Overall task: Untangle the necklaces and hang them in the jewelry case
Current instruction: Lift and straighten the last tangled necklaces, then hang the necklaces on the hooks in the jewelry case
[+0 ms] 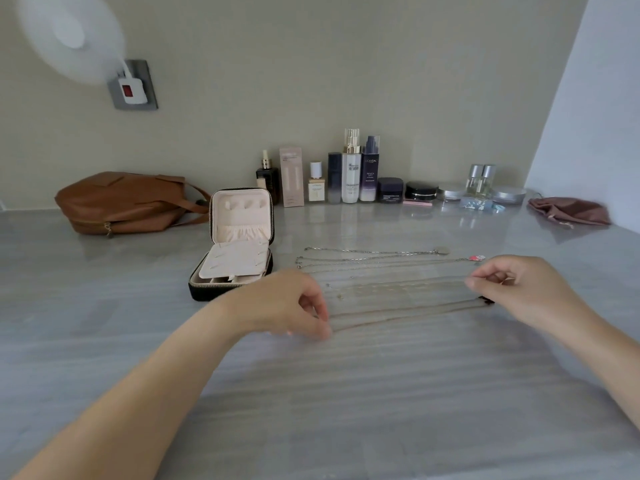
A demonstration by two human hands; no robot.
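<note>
Several thin necklaces lie stretched out side by side on the grey counter. The farthest silver one ends in a round pendant; the one behind it carries a pink charm at its right end. My left hand pinches the left end of the nearest pale chain. My right hand pinches the right end of the chains, where a dark pendant shows. The black jewelry case stands open left of the necklaces, cream lining and empty hooks in its raised lid.
A brown leather bag lies at the back left. A row of cosmetic bottles and jars lines the wall. A mauve pouch sits at the back right. A fan and a wall socket are at the upper left.
</note>
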